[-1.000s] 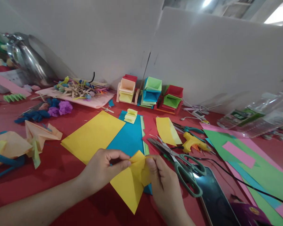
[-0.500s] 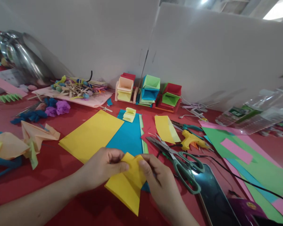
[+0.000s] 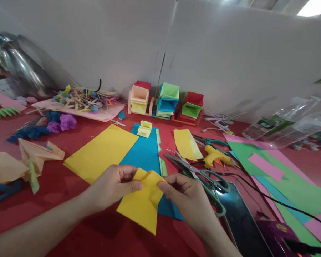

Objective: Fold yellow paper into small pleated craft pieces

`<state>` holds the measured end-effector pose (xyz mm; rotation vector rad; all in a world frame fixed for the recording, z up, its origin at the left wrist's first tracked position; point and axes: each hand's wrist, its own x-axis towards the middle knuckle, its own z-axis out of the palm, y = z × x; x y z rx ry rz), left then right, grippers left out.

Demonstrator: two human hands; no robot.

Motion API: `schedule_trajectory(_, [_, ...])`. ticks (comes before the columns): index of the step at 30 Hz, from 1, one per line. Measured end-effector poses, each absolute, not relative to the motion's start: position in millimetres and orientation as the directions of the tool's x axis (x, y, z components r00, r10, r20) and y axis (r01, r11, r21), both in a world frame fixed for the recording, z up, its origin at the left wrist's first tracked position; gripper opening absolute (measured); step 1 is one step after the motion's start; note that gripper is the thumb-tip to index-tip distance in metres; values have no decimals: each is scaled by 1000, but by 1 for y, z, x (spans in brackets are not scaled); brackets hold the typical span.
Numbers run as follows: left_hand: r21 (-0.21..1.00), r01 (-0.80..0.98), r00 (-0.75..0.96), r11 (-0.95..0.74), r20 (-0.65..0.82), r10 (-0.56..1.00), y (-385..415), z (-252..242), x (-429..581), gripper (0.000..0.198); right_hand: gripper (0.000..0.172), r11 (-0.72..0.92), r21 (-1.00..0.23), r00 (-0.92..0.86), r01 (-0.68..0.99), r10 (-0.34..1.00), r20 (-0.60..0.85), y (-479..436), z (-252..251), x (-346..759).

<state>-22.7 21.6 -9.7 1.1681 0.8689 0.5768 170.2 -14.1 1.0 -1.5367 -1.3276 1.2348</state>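
Note:
Between my two hands is a folded piece of yellow paper, creased and bent along its upper edge. My left hand pinches its upper left corner between thumb and fingers. On the other side, my right hand grips the upper right edge, thumb in front. Beneath the held piece lie a blue sheet and, to the left, larger yellow sheets. A small pleated pale-yellow paper rests on the blue sheet's far end. Close to my right hand are green-handled scissors, partly over a dark phone.
Folded paper boxes stand along the white partition. A yellow glue gun, pliers and a cable lie right of centre. Coloured sheets and plastic bottles are farther right. Craft sticks and a metal jug stand left.
The yellow paper's upper edge has opened out, and its lower part has tilted up slightly. My right hand has shifted a little to the right. The view has moved slightly.

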Motion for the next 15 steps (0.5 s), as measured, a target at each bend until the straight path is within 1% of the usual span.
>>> schedule_trajectory(4, [930,56,586,363,-325,742,20,-10,-22,21,25,-179,-952,-30,250,981,-193,-15,2,170])
schedule_trajectory(7, [929,80,578,361,-338,743,18,-11,-22,22,20,-125,-942,-73,313,985,-155,-16,6,167])
schedule_trajectory(10, [934,166,575,317,-353,738,16,-11,-21,26,13,-90,-912,-98,400,985,-140,-18,9,162])
schedule_trajectory(11, [937,200,576,288,-350,739,15,-11,-21,26,14,-94,-905,-94,416,985,-145,-19,9,161])
schedule_trajectory(13, [941,255,575,221,-332,748,13,-11,-20,26,19,-111,-903,-91,416,982,-163,-19,7,158])
schedule_trajectory(15, [944,272,579,186,-315,752,13,-12,-19,25,21,-133,-907,-96,399,978,-186,-20,5,157])
